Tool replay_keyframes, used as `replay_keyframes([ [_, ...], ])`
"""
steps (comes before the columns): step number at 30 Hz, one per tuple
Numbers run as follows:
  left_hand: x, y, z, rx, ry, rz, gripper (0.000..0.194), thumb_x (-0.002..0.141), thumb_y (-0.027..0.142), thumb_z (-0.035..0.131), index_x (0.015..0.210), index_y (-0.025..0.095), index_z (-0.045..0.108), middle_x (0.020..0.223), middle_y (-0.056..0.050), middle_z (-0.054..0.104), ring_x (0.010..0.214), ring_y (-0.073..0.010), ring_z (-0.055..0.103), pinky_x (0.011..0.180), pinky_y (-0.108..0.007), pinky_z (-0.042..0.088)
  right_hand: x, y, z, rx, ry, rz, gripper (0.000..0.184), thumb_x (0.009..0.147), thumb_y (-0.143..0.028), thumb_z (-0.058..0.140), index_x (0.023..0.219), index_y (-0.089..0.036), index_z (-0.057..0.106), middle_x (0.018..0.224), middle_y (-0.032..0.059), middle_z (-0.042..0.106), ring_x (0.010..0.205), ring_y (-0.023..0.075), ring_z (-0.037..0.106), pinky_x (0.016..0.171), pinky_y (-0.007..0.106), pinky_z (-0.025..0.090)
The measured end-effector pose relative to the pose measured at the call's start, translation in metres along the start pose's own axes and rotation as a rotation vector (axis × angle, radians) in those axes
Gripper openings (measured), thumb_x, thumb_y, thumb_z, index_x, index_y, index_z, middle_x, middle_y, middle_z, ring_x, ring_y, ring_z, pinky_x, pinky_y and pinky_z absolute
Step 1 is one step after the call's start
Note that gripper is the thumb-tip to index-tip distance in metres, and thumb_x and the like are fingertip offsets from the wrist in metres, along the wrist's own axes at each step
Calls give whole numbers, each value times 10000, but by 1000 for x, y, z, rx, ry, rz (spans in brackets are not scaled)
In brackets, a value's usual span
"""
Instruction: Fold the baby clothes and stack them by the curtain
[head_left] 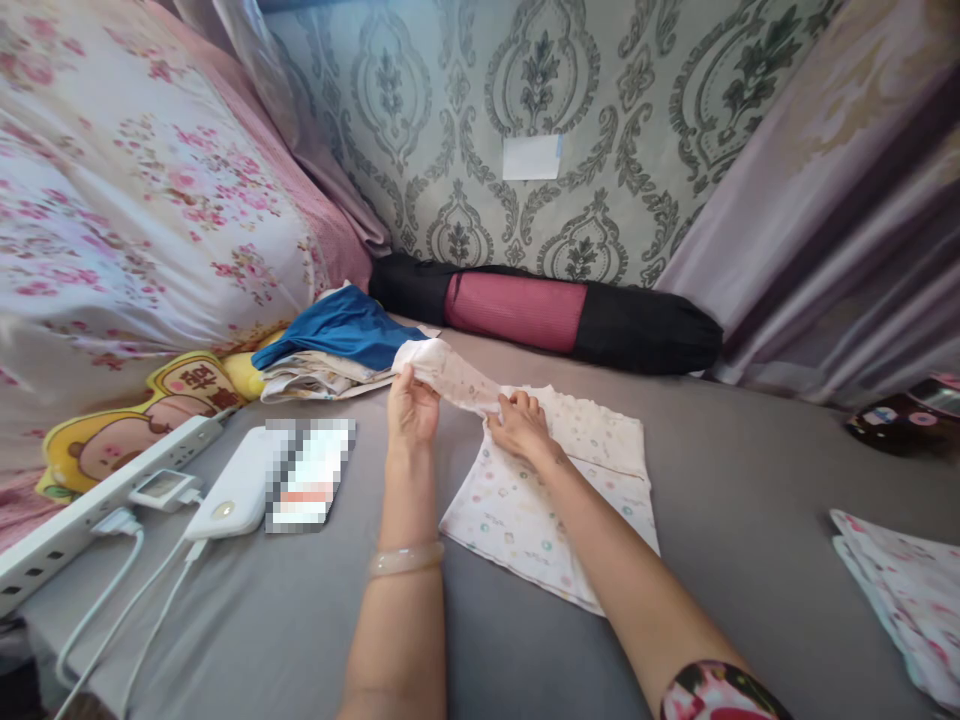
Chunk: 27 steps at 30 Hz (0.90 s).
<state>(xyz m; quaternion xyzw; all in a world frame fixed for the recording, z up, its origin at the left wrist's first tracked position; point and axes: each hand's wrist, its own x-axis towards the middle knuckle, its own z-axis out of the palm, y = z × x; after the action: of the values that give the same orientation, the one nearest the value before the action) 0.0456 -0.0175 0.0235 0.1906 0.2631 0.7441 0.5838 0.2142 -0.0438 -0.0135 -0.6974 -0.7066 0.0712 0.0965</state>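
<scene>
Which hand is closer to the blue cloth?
Left: the left hand is near the right end of the blue cloth; the right hand is farther right, on the patterned garment.

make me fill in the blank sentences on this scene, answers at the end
The hand holding the raised end of the printed garment is the ____ one.
The cloth atop the folded pile is ____.
The long bag's two ends are ____.
The power bank lies between the phone and the power ____.

left; blue; black; strip
</scene>
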Motion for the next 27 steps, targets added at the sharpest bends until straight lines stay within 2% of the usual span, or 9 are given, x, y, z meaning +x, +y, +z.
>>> replay_keyframes([
  [4,-13,-9,24,-22,-149,13,105,861,232,558,933,169,601,991,-48,699,1032,-148,632,898,-255,481,6,-12,-1,-22,-39,49,686,891,-624,357,1372,-147,467,1303,173,463,1194,335,391,1002,433,298],
  [8,-22,-29,41,1,-236,12,106,832,265,623,871,183,569,930,-17,681,927,-129,641,849,-242,475,10,-19,-5,-43,-75,90,746,867,-661,379,1379,-124,453,1351,193,441,1234,346,370,1006,448,294],
  [11,-27,-44,47,32,-272,-1,187,788,301,680,874,188,557,898,-7,668,874,-131,633,801,-237,467,8,-11,-12,28,-93,55,665,869,-615,429,1323,-136,513,1347,191,471,1250,337,397,1011,444,310],
  [13,-31,-51,50,60,-285,1,222,778,325,693,884,191,551,892,-7,658,866,-134,626,798,-241,458,5,1,-17,151,-26,45,521,891,-495,462,1272,-153,557,1335,170,512,1255,307,431,1018,412,328],
  [16,-38,-62,55,134,-310,-13,234,795,363,672,884,194,537,850,-3,634,820,-135,612,774,-246,449,-4,25,-23,479,119,163,337,890,-312,487,1164,-168,620,1243,108,614,1201,251,518,990,340,388],
  [20,-50,-84,58,309,-354,-53,178,854,352,586,900,192,524,758,24,569,701,-110,558,709,-232,431,-25,50,-28,1246,34,489,175,902,-274,507,953,-160,629,916,76,713,853,197,675,779,305,524],
  [23,-60,-100,55,533,-368,-30,129,894,319,526,909,191,523,775,25,544,740,-113,545,747,-239,434,-41,63,-28,1676,-8,659,209,957,-272,440,899,-139,591,806,104,704,700,169,679,698,288,544],
  [25,-69,-108,52,694,-409,-11,112,913,300,493,919,192,524,815,14,551,804,-129,552,800,-260,438,-48,70,-26,1844,-5,676,274,988,-261,359,900,-130,584,794,114,698,700,165,681,702,278,546],
  [27,-78,-114,50,825,-519,-1,127,929,297,467,952,191,532,882,-7,576,887,-147,563,863,-283,437,-51,74,-23,1958,3,660,329,1002,-282,304,916,-132,584,785,110,690,704,168,678,706,277,548],
])
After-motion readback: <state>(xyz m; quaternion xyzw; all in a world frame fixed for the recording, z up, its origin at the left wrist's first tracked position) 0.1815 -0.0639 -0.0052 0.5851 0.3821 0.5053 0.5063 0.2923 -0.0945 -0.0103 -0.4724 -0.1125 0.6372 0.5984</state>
